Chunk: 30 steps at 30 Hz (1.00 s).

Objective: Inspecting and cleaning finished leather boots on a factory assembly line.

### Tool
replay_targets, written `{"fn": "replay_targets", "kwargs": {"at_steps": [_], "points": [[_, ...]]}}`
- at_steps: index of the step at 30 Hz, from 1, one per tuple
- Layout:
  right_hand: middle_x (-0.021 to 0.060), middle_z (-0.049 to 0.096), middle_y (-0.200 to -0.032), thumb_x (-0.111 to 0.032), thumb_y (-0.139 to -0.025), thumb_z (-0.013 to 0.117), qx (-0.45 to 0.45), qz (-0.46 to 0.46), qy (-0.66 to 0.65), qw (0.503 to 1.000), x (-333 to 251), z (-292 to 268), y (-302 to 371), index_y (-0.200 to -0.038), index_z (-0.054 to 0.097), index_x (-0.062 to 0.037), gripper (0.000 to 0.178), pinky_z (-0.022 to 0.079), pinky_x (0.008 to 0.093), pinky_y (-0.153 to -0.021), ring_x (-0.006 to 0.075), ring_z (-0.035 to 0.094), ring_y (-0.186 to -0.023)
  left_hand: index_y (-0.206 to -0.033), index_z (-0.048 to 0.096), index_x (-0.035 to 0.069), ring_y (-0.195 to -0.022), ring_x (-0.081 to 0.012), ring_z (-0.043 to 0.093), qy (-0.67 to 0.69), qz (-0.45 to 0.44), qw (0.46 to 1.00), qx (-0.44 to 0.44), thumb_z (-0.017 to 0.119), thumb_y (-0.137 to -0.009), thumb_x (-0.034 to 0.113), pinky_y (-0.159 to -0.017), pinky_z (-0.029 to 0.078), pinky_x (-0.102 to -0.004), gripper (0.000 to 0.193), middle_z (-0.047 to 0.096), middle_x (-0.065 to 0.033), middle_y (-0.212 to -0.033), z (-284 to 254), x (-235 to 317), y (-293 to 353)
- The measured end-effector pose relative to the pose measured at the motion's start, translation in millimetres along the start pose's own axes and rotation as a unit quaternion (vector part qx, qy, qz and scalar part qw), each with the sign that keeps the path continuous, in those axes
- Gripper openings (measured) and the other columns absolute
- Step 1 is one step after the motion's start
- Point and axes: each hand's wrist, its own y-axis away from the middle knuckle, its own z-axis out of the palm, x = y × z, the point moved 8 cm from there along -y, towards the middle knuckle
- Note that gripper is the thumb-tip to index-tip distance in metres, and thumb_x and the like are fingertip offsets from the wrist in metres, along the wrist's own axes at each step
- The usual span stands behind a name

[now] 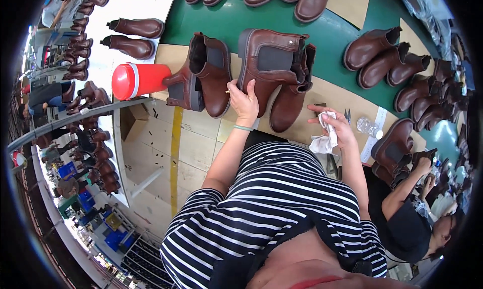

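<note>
My left hand (245, 102) is closed around the toe end of a brown leather ankle boot (275, 45) with a dark elastic side panel, tilted on its side. Partly behind it, a second brown boot (288, 108) points its toe toward me. My right hand (338, 129) grips a crumpled white cloth (325, 138), with some fingers stretched out, just right of that second boot. Left of my left hand are two more boots: an upright one (215, 85) and one lying beside it (183, 92).
A red plastic jug (136, 81) stands at the left on the bench. Small snips (347, 116) and a clear bottle (369, 127) lie right of my right hand. Several brown boots (370, 50) line the green table (332, 45). A co-worker (410, 223) handles boots at the right.
</note>
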Motion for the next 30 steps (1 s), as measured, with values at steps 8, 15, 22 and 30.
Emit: {"fn": "replay_targets", "kwargs": {"at_steps": [8,15,22,30], "points": [[0.0237,0.059,-0.12,-0.012,-0.09,0.058,0.008,-0.026,0.019,0.999,-17.2,10.6,0.1,-0.095,0.056,-0.0047,0.009,0.048,0.0197,-0.049,0.0255,0.068,-0.093,-0.106,0.046,-0.003,-0.084,-0.0451,0.056,0.039,-0.023,0.998,-0.041,0.057,-0.089,0.051,-0.073,0.044,-0.0482,0.058,0.057,-0.0231,-0.089,6.6,-14.1,-9.1],[0.0226,0.061,-0.116,0.002,-0.083,0.058,0.064,-0.064,-0.015,0.996,-21.4,0.1,16.1,-0.093,0.057,-0.0017,0.01,0.051,0.0223,-0.051,0.0242,0.069,-0.086,-0.106,0.058,-0.01,-0.094,-0.027,0.06,0.242,-0.252,0.899,-0.263,0.044,-0.099,0.046,-0.086,0.045,-0.0363,0.058,0.064,-0.0232,-0.098,64.3,-96.3,7.5],[0.0189,0.067,-0.096,0.006,-0.071,0.051,0.107,-0.02,-0.049,0.993,28.5,-32.4,14.1,-0.084,0.059,-0.0004,0.017,0.042,0.0224,-0.047,0.0128,0.052,-0.054,-0.117,0.055,-0.01,-0.11,-0.0411,0.054,-0.005,-0.112,0.931,-0.348,0.037,-0.102,0.035,-0.096,0.04,-0.0411,0.051,0.057,-0.0312,-0.113,27.2,-68.4,-10.5],[0.0024,0.064,-0.081,-0.015,-0.086,0.062,0.171,-0.115,0.162,0.965,11.0,-6.8,16.4,-0.113,0.063,-0.0064,0.028,0.04,0.0191,-0.058,0.0068,0.058,-0.076,-0.134,0.042,0.001,-0.112,-0.0206,0.054,0.335,0.003,0.909,-0.247,0.053,-0.09,-0.002,-0.098,0.041,-0.0307,0.045,0.053,-0.0138,-0.125,-22.9,24.8,-35.0]]}}
